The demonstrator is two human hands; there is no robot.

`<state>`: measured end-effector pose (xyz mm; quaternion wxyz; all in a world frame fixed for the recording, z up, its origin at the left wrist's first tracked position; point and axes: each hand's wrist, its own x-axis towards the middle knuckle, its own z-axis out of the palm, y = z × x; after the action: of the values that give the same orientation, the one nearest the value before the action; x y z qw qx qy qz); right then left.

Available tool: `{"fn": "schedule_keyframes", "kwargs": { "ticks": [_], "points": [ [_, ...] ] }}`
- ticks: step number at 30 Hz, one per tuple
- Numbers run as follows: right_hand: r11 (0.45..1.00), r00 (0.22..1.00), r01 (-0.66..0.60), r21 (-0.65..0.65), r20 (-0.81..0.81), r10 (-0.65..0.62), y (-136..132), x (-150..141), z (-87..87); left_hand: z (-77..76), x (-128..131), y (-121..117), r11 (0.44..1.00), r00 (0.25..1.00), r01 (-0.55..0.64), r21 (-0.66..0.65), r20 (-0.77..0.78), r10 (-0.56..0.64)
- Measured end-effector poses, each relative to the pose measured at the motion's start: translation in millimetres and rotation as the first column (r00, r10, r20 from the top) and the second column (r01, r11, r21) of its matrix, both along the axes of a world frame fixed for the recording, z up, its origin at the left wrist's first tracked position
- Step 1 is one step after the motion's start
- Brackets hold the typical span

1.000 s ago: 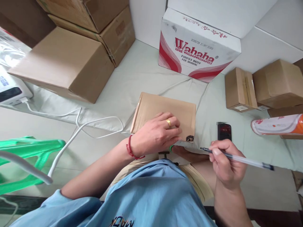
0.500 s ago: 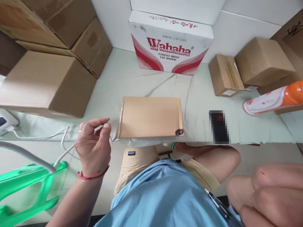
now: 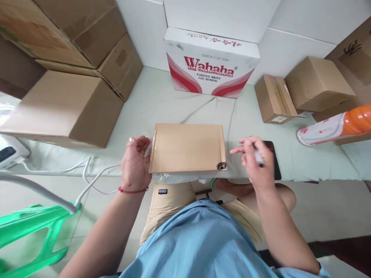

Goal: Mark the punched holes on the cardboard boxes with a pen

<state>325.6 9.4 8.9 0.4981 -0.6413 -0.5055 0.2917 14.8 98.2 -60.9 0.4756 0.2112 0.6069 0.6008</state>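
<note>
A flat brown cardboard box (image 3: pixel 188 146) lies at the front edge of the cloth-covered table, with a dark torn patch at its near right corner. My left hand (image 3: pixel 136 160) is at the box's left side, open, its fingers loosely bent and the thumb side against or very near the edge. To the right of the box, my right hand (image 3: pixel 259 164) is closed around a pen (image 3: pixel 258 156), with the index finger stretched toward the box and apart from it. Behind that hand lies a black phone (image 3: pixel 277 168), partly covered by it.
A white and red Wahaha carton (image 3: pixel 213 71) stands at the back against the wall. Large cardboard boxes (image 3: pixel 87 104) are stacked on the left, smaller boxes (image 3: pixel 275 98) on the right. An orange-and-white bottle (image 3: pixel 327 129) is far right. A green stool (image 3: pixel 49 235) and white cables (image 3: pixel 52 168) are at lower left.
My right hand has come up from the lower right with the pen to beside the box. My left hand has moved right to the box's left edge, its fingers opening from a near pinch.
</note>
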Motion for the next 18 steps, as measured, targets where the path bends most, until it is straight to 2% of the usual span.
{"fn": "schedule_keyframes", "kwargs": {
  "ticks": [3, 5, 9, 12, 14, 15, 18],
  "points": [
    [0.991, 0.994, -0.087, -0.104, -0.070, 0.080, 8.3, -4.9, -38.0, -6.0, 4.2, 4.5, 0.988, 0.989, 0.125, -0.089, 0.091, -0.117],
    [0.981, 0.984, -0.136, -0.138, -0.132, 0.117, 3.9, -9.7, -52.2, -1.2, 9.9, -0.4, 0.964, 0.970, 0.234, -0.125, 0.097, -0.223],
    [0.963, 0.946, -0.221, -0.152, -0.276, 0.173, -1.7, -9.4, -62.5, 26.7, 19.3, -19.2, 0.901, 0.897, 0.424, -0.090, 0.181, -0.403],
    [0.977, 0.927, -0.192, -0.096, -0.344, 0.148, 3.3, -1.6, -65.3, 47.6, 20.5, -29.8, 0.844, 0.832, 0.535, -0.028, 0.190, -0.521],
    [0.985, 0.917, -0.165, -0.053, -0.377, 0.133, 8.3, 1.8, -63.8, 56.6, 19.6, -31.3, 0.836, 0.824, 0.548, -0.042, 0.199, -0.530],
    [0.986, 0.910, -0.165, -0.031, -0.391, 0.140, 10.4, 2.2, -61.5, 60.2, 18.9, -30.3, 0.849, 0.838, 0.525, -0.062, 0.213, -0.503],
    [0.970, 0.875, -0.236, 0.062, -0.419, 0.240, 12.2, 0.2, -50.0, 73.3, 13.7, -22.9, 0.943, 0.924, 0.326, -0.069, 0.235, -0.302]
  ]
}}
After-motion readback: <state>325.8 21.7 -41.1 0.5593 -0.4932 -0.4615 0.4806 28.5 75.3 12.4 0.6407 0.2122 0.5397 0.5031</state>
